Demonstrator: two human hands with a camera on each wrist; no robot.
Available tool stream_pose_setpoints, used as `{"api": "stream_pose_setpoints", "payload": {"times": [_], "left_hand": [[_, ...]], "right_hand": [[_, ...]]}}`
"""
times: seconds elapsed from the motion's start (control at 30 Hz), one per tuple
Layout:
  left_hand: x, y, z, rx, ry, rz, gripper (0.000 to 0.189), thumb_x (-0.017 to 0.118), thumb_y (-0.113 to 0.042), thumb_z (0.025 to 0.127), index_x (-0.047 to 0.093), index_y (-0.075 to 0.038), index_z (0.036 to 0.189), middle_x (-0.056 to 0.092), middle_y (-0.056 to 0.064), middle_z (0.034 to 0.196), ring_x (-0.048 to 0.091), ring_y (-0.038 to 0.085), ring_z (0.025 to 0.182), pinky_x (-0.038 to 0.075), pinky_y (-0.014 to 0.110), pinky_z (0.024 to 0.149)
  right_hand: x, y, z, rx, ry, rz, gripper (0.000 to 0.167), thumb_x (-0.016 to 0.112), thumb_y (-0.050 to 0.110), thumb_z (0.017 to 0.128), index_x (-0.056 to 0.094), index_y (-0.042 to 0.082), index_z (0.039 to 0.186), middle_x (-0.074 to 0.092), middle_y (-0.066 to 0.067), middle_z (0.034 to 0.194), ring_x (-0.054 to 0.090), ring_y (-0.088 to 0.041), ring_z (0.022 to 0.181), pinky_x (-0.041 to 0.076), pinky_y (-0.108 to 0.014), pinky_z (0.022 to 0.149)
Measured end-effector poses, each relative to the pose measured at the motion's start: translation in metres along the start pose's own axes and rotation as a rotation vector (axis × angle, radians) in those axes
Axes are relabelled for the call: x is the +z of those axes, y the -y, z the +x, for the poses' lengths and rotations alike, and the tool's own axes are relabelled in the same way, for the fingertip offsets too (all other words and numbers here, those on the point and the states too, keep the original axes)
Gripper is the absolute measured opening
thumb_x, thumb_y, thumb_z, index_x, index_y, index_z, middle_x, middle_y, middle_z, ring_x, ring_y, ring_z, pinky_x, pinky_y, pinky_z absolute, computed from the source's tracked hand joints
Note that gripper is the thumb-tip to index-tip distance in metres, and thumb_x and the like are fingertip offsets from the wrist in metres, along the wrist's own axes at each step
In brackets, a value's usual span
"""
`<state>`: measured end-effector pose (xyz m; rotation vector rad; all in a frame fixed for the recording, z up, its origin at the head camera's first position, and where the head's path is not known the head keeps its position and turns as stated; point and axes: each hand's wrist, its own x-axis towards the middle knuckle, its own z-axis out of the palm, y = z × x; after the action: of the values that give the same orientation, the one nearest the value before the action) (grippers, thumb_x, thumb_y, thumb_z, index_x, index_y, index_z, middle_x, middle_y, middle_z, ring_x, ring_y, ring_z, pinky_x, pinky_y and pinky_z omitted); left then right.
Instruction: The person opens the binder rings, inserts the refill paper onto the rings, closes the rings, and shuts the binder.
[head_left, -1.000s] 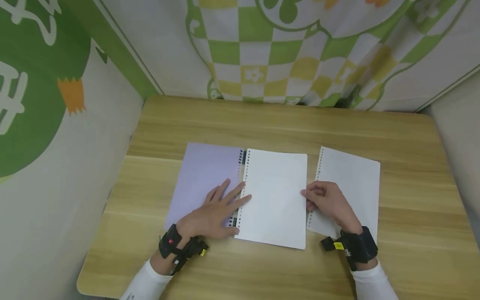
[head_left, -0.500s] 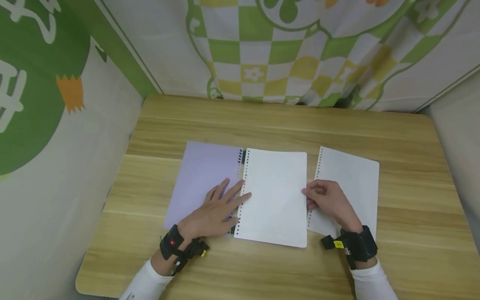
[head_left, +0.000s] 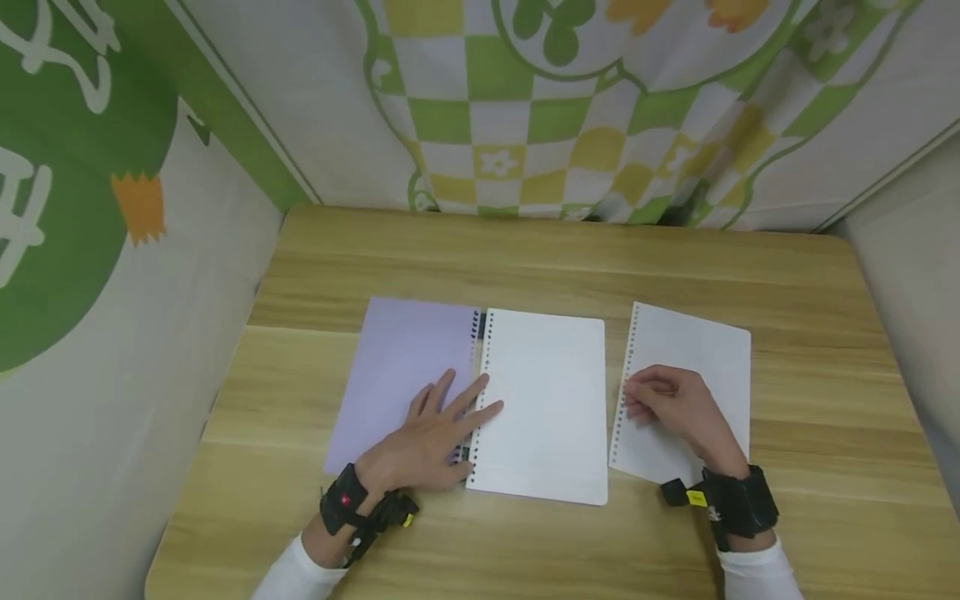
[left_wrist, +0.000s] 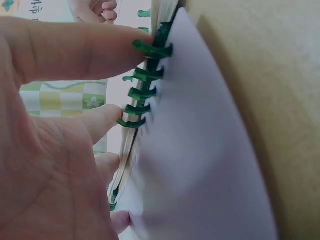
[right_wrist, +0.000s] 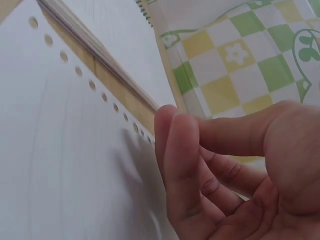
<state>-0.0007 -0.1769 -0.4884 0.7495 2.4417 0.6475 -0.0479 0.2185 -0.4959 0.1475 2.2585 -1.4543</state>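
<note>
A ring-bound notebook lies spread on the table, its lilac cover (head_left: 408, 358) to the left and its white ruled pages (head_left: 551, 408) to the right. My left hand (head_left: 420, 446) rests across the binding with fingers straight and spread. In the left wrist view, the thumb touches the notebook's green binding rings (left_wrist: 142, 92). A loose punched sheet (head_left: 693, 346) lies right of the notebook, slightly turned. My right hand (head_left: 678, 408) is over that sheet's holed edge, thumb and index fingertips together. Nothing shows between those fingertips in the right wrist view.
The wooden table (head_left: 562, 258) ends at a green-and-yellow checked curtain (head_left: 517, 125) at the back. A wall with green and orange print (head_left: 142, 204) stands on the left. A narrow strip of table separates notebook and loose sheet.
My right hand has left the right edge of the notebook pages and moved right, over the loose sheet. My left hand stays on the binding. The head view has tilted slightly.
</note>
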Motion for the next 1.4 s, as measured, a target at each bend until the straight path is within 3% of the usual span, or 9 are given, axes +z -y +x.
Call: {"api": "stream_pose_setpoints", "payload": {"times": [0.23, 0.4, 0.63, 0.73, 0.83, 0.93, 1.03, 1.13, 1.4], "left_hand": [[0.001, -0.002, 0.003, -0.016, -0.023, 0.021, 0.079, 0.068, -0.028, 0.096, 0.036, -0.025, 0.168, 0.007, 0.007, 0.182, -0.005, 0.053, 0.163, 0.006, 0.077, 0.125], [-0.003, -0.013, 0.01, -0.033, -0.071, 0.048, 0.072, 0.068, -0.037, 0.099, 0.044, -0.019, 0.164, 0.021, 0.013, 0.178, 0.009, 0.057, 0.16, 0.014, 0.074, 0.126], [-0.001, -0.051, 0.041, 0.047, -0.112, 0.181, 0.072, 0.069, -0.049, 0.099, 0.049, -0.015, 0.16, 0.032, 0.011, 0.173, 0.029, 0.046, 0.156, 0.028, 0.066, 0.124], [0.007, -0.071, 0.056, 0.113, -0.087, 0.276, 0.073, 0.066, -0.054, 0.1, 0.047, -0.018, 0.161, 0.032, 0.006, 0.174, 0.032, 0.039, 0.157, 0.031, 0.061, 0.124], [0.018, -0.091, 0.071, 0.197, -0.062, 0.384, 0.075, 0.062, -0.06, 0.101, 0.046, -0.021, 0.162, 0.032, 0.002, 0.175, 0.034, 0.035, 0.156, 0.034, 0.055, 0.124], [0.03, -0.107, 0.083, 0.272, -0.028, 0.466, 0.078, 0.06, -0.067, 0.098, 0.045, -0.025, 0.163, 0.031, -0.002, 0.175, 0.034, 0.032, 0.156, 0.034, 0.05, 0.125], [0.041, -0.12, 0.091, 0.305, 0.034, 0.483, 0.082, 0.061, -0.073, 0.095, 0.043, -0.031, 0.163, 0.03, -0.006, 0.176, 0.031, 0.03, 0.158, 0.031, 0.046, 0.127], [0.047, -0.128, 0.096, 0.31, 0.087, 0.481, 0.084, 0.064, -0.075, 0.092, 0.044, -0.033, 0.163, 0.031, -0.008, 0.175, 0.026, 0.029, 0.161, 0.028, 0.045, 0.129], [0.051, -0.137, 0.1, 0.295, 0.123, 0.514, 0.085, 0.063, -0.078, 0.089, 0.047, -0.036, 0.161, 0.03, -0.01, 0.175, 0.023, 0.029, 0.163, 0.024, 0.045, 0.131]], "right_hand": [[-0.02, -0.01, -0.01, -0.051, -0.126, -0.189, 0.034, 0.069, 0.028, 0.106, 0.072, 0.0, 0.124, 0.078, -0.016, 0.105, 0.073, -0.021, 0.088, 0.062, -0.026, 0.073], [-0.034, -0.017, -0.021, -0.066, -0.237, -0.37, 0.042, 0.07, 0.036, 0.104, 0.071, 0.0, 0.126, 0.074, -0.021, 0.114, 0.068, -0.032, 0.101, 0.054, -0.03, 0.076], [-0.057, -0.023, -0.041, 0.097, -0.254, -0.562, 0.076, 0.067, 0.047, 0.103, 0.052, -0.019, 0.138, 0.057, -0.038, 0.12, 0.058, -0.047, 0.104, 0.054, -0.049, 0.075], [-0.064, -0.023, -0.048, 0.179, -0.227, -0.625, 0.093, 0.067, 0.062, 0.098, 0.052, -0.025, 0.13, 0.056, -0.043, 0.116, 0.057, -0.046, 0.096, 0.053, -0.048, 0.067], [-0.067, -0.022, -0.051, 0.235, -0.21, -0.674, 0.1, 0.069, 0.074, 0.091, 0.061, -0.023, 0.113, 0.057, -0.038, 0.102, 0.055, -0.039, 0.084, 0.045, -0.039, 0.057], [-0.067, -0.02, -0.05, 0.275, -0.201, -0.706, 0.102, 0.073, 0.075, 0.086, 0.063, -0.024, 0.106, 0.054, -0.041, 0.101, 0.054, -0.038, 0.08, 0.042, -0.037, 0.055], [-0.067, -0.018, -0.048, 0.311, -0.199, -0.707, 0.104, 0.077, 0.07, 0.085, 0.06, -0.029, 0.114, 0.049, -0.049, 0.109, 0.055, -0.043, 0.083, 0.046, -0.041, 0.057], [-0.068, -0.018, -0.045, 0.335, -0.2, -0.692, 0.101, 0.079, 0.065, 0.086, 0.058, -0.029, 0.116, 0.048, -0.046, 0.107, 0.055, -0.043, 0.08, 0.047, -0.043, 0.058], [-0.072, -0.02, -0.041, 0.326, -0.22, -0.615, 0.087, 0.086, 0.056, 0.083, 0.063, -0.024, 0.111, 0.054, -0.039, 0.101, 0.053, -0.037, 0.078, 0.043, -0.039, 0.056]]}}
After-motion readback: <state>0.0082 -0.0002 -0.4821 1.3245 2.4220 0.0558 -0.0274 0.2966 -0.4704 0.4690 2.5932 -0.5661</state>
